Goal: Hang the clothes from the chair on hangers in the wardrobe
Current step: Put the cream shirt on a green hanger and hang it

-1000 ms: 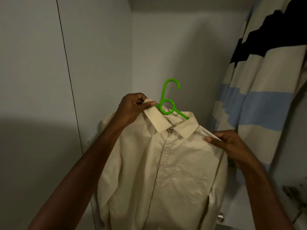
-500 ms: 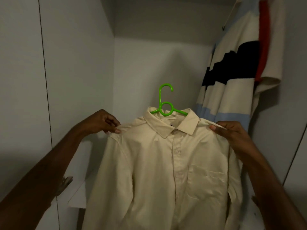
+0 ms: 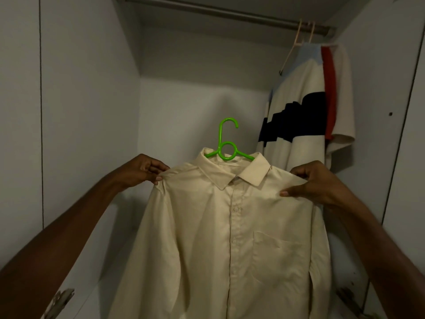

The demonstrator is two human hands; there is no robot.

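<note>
A cream button-up shirt [image 3: 220, 238] with a chest pocket sits on a bright green hanger [image 3: 226, 143], whose hook sticks up above the collar. I hold it up in front of the open wardrobe. My left hand [image 3: 143, 169] pinches the shirt's left shoulder. My right hand [image 3: 310, 180] pinches the right shoulder, thumb on the front of the fabric. The metal rail [image 3: 220, 11] runs across the top of the wardrobe, well above the green hook.
A cream top with black, red and pale blue blocks [image 3: 308, 111] hangs from the rail's right end on a pale hanger [image 3: 299, 40]. White wardrobe walls stand left and right. Door hinges [image 3: 58, 302] show at the lower corners.
My left hand left the collar and took the shirt's left shoulder. The view has tilted up, so the rail now shows, and the shirt hangs straight and spread between both hands.
</note>
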